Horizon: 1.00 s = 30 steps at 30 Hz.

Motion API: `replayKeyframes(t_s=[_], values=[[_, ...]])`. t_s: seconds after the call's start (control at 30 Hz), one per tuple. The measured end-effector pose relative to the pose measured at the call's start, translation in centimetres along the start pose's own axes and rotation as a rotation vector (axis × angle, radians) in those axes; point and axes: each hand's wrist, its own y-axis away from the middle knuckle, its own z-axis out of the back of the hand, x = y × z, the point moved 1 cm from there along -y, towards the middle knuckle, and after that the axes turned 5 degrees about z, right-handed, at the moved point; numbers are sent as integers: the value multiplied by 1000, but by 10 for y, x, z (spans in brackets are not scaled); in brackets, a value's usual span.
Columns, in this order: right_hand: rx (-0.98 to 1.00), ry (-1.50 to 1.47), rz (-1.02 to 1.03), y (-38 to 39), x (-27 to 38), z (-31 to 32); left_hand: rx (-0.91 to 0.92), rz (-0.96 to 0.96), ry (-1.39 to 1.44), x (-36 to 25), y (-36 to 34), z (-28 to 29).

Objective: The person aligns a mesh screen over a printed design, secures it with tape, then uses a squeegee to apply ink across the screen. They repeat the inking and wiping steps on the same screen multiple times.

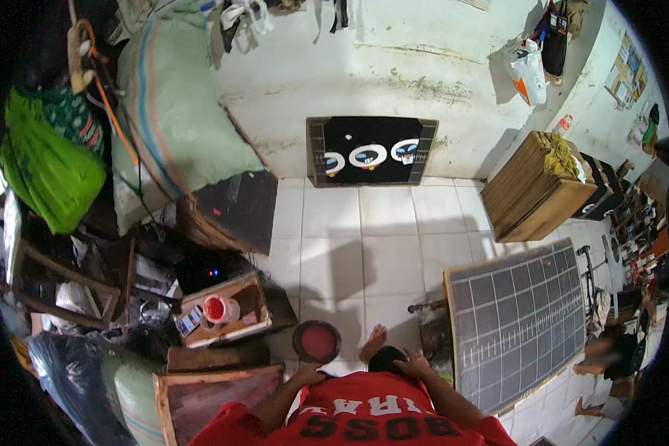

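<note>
Hands (416,366) near round dark-rimmed bowl (297,342), rectangular gridded board (516,323).

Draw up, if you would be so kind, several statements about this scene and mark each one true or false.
1. An open white plastic tub with red contents stands in a shallow wooden tray. True.
2. The round, dark-rimmed object with a reddish middle sits atop the brown wooden cabinet. False: it is on the white tiled floor, near the left hand.
3. A grey rectangular board with white grid lines is on the person's right. True.
4. The right hand grips that board. False: it is apart from it, close to the red fabric shirt.
5. A black rectangular panel with white eye shapes stands low by the white wall. True.
</note>
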Motion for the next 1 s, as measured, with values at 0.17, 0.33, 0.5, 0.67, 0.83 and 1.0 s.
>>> replayKeyframes(t_s=[0.17,0.33,0.5,0.67,0.83,1.0], values=[[-21,-477,89,-56,41,116,-356,238,-55,-122,-82,176],[-195,-766,96,-102,91,209,-733,302,-155,-186,-179,357],[-257,-955,57,-164,98,257,-927,263,-259,-216,-275,559],[-552,-1130,-364,-264,65,281,-863,190,-264,-233,-464,746],[-610,-989,-674,-291,80,274,-661,188,-278,-244,-636,856],[-604,-974,-923,-273,132,260,-682,150,-391,-266,-685,894]])
